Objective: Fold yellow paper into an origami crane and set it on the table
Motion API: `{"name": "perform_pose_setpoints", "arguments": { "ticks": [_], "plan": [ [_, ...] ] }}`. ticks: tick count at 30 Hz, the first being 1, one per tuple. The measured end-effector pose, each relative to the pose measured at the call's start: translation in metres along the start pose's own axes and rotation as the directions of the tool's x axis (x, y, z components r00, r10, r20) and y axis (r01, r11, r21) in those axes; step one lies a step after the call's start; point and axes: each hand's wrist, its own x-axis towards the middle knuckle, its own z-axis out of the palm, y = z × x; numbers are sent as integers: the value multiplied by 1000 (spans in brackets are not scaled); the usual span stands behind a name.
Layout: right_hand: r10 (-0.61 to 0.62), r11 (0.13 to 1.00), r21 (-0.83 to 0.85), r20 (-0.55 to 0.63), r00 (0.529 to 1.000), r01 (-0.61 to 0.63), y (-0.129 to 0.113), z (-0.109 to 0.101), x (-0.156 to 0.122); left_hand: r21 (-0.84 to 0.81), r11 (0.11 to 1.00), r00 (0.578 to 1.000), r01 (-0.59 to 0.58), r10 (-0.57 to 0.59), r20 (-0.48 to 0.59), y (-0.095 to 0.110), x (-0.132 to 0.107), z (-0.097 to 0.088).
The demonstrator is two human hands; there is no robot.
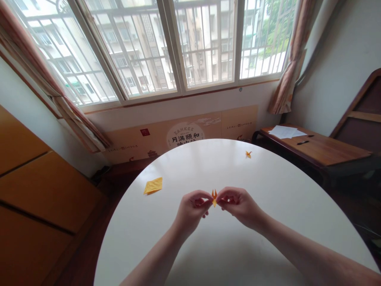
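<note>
A tiny orange folded paper figure (pixel 214 197) is held above the white round table (pixel 268 206). My left hand (pixel 192 210) pinches it from the left and my right hand (pixel 238 203) pinches it from the right, fingertips nearly meeting. Two pointed tips of the paper stick up between the fingers. Another small folded orange paper figure (pixel 248 153) lies on the table at the far right. A small stack of yellow paper squares (pixel 153 185) lies on the table at the left.
A wooden side table (pixel 324 149) at the right carries white sheets (pixel 285 131) and a dark pen (pixel 303 142). A printed cardboard panel (pixel 184 135) leans under the barred window (pixel 166 43). Wooden cabinets (pixel 32 190) stand at the left.
</note>
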Motion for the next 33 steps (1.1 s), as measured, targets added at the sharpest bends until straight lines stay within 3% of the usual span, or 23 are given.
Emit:
{"name": "perform_pose_setpoints", "arguments": {
  "ticks": [5,10,18,25,29,33],
  "plan": [
    [-33,999,-42,-23,999,32,-1,0,-1,-115,985,991,131,-128,31,7,1,2],
    [-90,972,-219,-24,996,83,-3,0,-3,-55,969,967,242,-236,96,11,0,2],
    [-186,921,-342,30,982,185,-6,-2,-6,42,962,958,269,-272,88,11,3,0],
    [-70,966,-249,18,997,72,-6,-2,-4,104,952,955,287,-293,40,14,3,0],
    [28,992,-122,-60,998,-35,-6,-4,0,119,951,957,284,-289,28,11,4,-1],
    [127,987,-98,-6,992,-127,-6,-6,2,170,950,962,262,-271,31,9,3,-1]
  ]
}}
